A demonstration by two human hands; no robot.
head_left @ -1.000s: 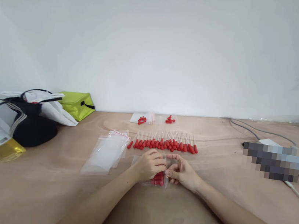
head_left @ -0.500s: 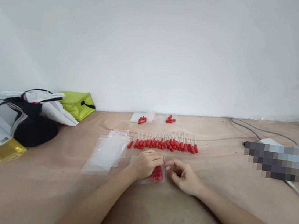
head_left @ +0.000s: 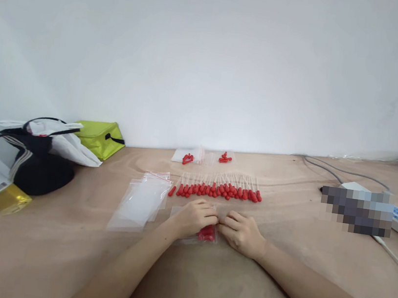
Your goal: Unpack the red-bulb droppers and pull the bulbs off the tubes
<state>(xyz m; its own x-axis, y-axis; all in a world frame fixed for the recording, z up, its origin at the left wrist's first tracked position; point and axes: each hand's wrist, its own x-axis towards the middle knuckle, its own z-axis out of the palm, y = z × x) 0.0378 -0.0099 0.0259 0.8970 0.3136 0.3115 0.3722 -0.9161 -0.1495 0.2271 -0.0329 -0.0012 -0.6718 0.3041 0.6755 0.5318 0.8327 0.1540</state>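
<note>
Your left hand (head_left: 194, 220) lies over a clear bag (head_left: 189, 240) on the tabletop (head_left: 187, 285), fingers bent, probably bracing the film; whether it grips, cannot tell. Red pieces (head_left: 207, 233) show through the bag, just in front of you. Your right hand (head_left: 241, 234) is curled narrow at the bag's right edge; fingertips hidden, pinch unconfirmed. Beyond, red-tipped sticks (head_left: 219, 190) lie in a row, red ends toward you, presumably for easy pick-up; flat clear bags (head_left: 139, 202) sit to your left, likely for reach.
</note>
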